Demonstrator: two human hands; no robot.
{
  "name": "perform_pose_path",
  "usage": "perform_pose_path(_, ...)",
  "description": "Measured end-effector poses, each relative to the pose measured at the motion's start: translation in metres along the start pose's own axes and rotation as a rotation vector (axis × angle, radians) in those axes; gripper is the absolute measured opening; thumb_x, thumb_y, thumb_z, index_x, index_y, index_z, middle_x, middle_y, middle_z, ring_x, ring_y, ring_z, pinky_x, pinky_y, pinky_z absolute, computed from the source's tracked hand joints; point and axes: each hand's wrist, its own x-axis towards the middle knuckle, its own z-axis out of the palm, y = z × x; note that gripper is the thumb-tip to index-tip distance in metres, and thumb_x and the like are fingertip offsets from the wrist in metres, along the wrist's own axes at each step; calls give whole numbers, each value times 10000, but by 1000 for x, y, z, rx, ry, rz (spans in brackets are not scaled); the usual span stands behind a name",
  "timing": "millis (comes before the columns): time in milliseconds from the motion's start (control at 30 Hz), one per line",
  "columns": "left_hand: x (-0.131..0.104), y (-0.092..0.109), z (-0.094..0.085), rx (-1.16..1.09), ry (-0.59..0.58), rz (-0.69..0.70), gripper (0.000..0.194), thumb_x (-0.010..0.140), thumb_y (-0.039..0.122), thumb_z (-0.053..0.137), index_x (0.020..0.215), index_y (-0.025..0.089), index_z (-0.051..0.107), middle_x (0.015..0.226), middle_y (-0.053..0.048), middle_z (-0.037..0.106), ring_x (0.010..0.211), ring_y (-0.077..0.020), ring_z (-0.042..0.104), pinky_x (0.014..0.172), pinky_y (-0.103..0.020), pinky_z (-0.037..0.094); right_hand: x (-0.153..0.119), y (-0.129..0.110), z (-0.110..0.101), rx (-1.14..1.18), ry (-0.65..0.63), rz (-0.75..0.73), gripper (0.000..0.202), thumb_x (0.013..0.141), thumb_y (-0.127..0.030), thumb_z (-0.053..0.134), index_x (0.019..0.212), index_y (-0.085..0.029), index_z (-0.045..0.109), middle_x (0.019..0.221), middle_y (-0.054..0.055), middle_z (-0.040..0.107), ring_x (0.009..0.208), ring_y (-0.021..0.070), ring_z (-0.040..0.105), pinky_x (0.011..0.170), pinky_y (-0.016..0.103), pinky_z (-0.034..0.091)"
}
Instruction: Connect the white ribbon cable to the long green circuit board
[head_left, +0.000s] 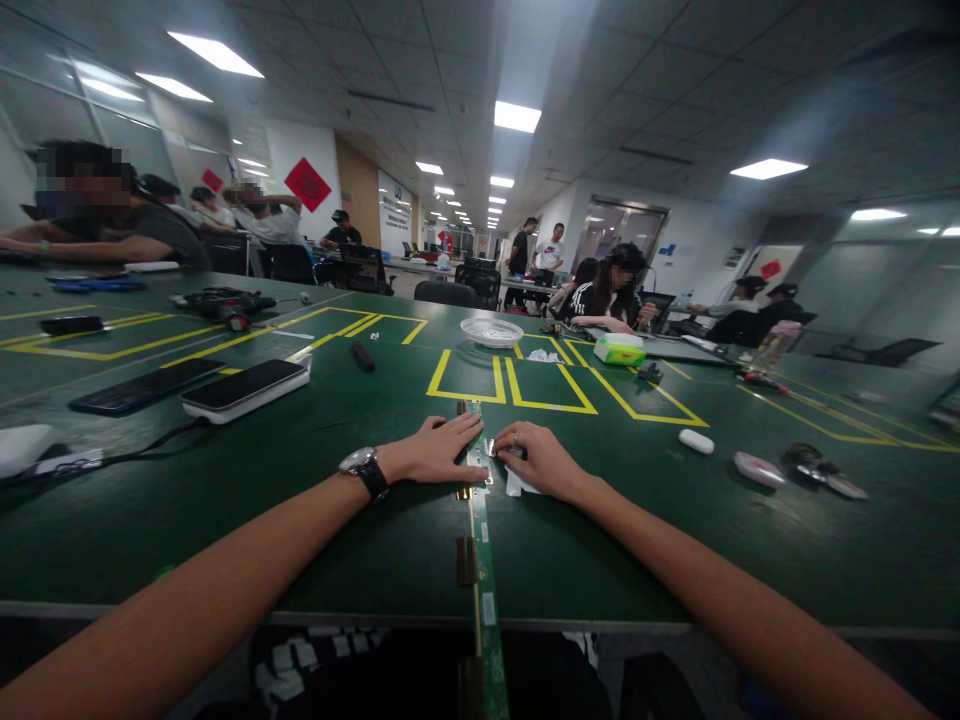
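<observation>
Open green table (375,540) surrounds the 2 hands; phones (247,388) crowd the left, small gadgets (757,468) the right.

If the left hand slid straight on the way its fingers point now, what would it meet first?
The left hand lies flat with its fingers aimed right, at the long green strip. It already touches that strip; just past it sits the right hand on a small white piece. Depth is hard to judge.

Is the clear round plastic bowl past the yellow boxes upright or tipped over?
Upright. The clear round plastic bowl sits on the green table with its open rim facing up; nothing shows inside, though it is too far to be sure.
</observation>
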Motion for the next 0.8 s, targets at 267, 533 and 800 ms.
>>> perform_pose_path(267,8,-5,3,18,4,61,899,907,760,334,1552,151,194,1604,-172,125,1485,-315,147,1134,-520,136,-1,10,4,76,59,-67,137,832,-106,673,887,-202,753,943,55,743,898,186,671,868,332,496)
perform_pose_path(533,17,-8,4,13,-18,117,879,929,740,315,1562,155,149,1613,-153,115,1492,-297,116,1151,-481,126,-2,12,4,111,77,-65,117,826,-123,697,867,-213,760,926,40,758,899,183,685,868,315,494)
perform_pose_path(800,17,-6,6,-31,15,80,877,917,739,358,1566,192,136,1611,-148,141,1488,-311,132,1152,-505,138,-1,7,6,47,85,-24,129,832,-130,689,867,-226,768,945,26,768,915,183,685,866,305,484)
